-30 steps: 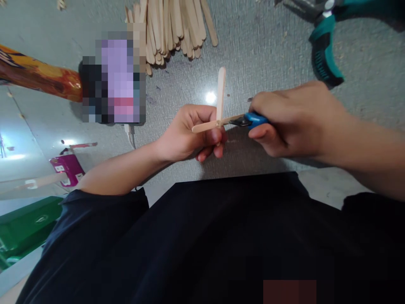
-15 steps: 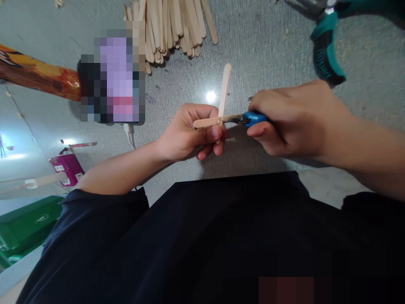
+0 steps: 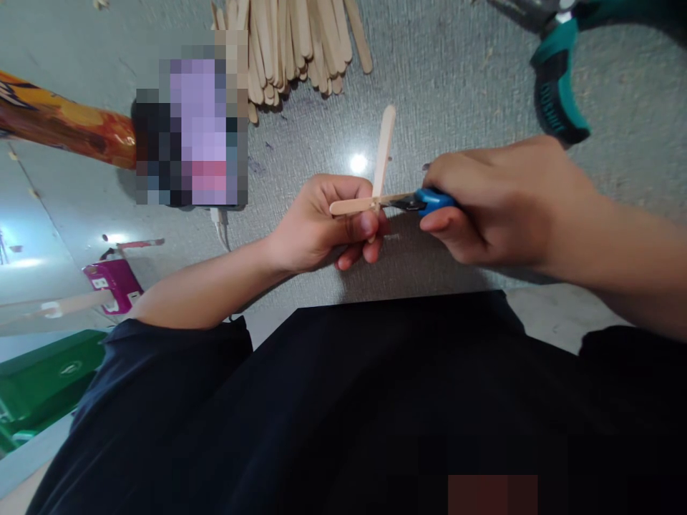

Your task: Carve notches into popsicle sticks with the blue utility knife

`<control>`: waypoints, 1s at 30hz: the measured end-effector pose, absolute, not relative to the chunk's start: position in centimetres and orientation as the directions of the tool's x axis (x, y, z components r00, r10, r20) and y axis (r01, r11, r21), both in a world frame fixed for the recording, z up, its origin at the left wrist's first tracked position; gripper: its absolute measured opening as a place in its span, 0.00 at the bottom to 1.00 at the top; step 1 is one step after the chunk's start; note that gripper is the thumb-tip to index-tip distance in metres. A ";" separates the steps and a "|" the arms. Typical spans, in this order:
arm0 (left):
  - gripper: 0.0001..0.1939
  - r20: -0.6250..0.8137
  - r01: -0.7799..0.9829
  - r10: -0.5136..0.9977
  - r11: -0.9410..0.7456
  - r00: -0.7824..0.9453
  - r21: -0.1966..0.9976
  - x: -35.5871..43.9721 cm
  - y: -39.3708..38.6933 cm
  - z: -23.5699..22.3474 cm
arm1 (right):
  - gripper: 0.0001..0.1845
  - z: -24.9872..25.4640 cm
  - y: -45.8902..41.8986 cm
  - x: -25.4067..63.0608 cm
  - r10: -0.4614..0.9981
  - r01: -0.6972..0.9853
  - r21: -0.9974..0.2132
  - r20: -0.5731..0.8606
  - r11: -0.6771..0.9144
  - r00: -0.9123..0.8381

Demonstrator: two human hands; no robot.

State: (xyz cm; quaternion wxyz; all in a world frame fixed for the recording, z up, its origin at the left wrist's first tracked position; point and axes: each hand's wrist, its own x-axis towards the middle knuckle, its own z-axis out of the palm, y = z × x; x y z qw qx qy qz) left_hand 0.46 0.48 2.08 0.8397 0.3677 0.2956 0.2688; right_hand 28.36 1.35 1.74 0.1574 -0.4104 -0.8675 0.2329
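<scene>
My left hand (image 3: 316,225) is closed, pinching pale wooden craft sticks (image 3: 383,154) that cross near the thumb tip. One stick points away from me, and another lies sideways over the fingers. My right hand (image 3: 504,200) is wrapped round a small tool with a blue handle (image 3: 436,202). Its dark, narrow metal end meets the sticks at the crossing; whether it is a blade or jaws I cannot make out. Most of the handle is hidden inside the right hand.
A pile of craft sticks (image 3: 295,46) lies at the back. Teal-and-black handled pliers (image 3: 561,82) rest at the far right. On the left are a blurred-out phone with a white cable (image 3: 219,227), an orange tube-shaped wrapper (image 3: 69,121) and a purple box (image 3: 115,285).
Both hands, the sticks and the blue-handled tool stay nearly in place. The view has shifted very slightly.
</scene>
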 end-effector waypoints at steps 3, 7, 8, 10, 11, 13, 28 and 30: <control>0.23 -0.279 -0.264 0.675 0.584 0.683 0.767 0.4 0.5 1.9 | 0.42 1.6 1.5 28.3 0.787 0.629 -0.546 0.096 0.554 -0.609; 0.25 -0.317 -0.218 0.674 0.584 0.668 0.782 0.4 0.6 2.0 | 0.41 1.9 1.4 28.3 0.818 0.627 -0.626 0.031 0.464 -0.574; 0.26 -0.328 -0.201 0.677 0.579 0.659 0.790 0.5 0.6 2.1 | 0.40 1.9 1.3 28.3 0.818 0.635 -0.619 0.021 0.463 -0.575; 0.28 -0.345 -0.171 0.684 0.568 0.643 0.805 0.5 0.6 2.4 | 0.39 2.0 1.3 28.4 0.804 0.653 -0.567 0.028 0.502 -0.594; 0.29 -0.350 -0.161 0.687 0.562 0.637 0.811 0.5 0.6 2.4 | 0.39 2.0 1.3 28.4 0.791 0.657 -0.528 0.046 0.538 -0.610; 0.28 -0.336 -0.157 0.695 0.542 0.635 0.826 0.5 0.6 2.5 | 0.40 2.0 1.2 28.2 0.766 0.663 -0.450 0.074 0.598 -0.639; 0.16 -0.159 -0.087 0.840 0.236 0.519 0.968 0.6 -0.7 2.6 | 0.31 4.6 0.6 26.3 0.744 0.801 -0.328 -0.310 0.500 -0.592; 0.17 -0.176 -0.069 0.834 0.248 0.522 0.966 0.6 -0.5 2.8 | 0.33 5.4 0.7 25.5 0.705 0.813 -0.216 -0.410 0.541 -0.579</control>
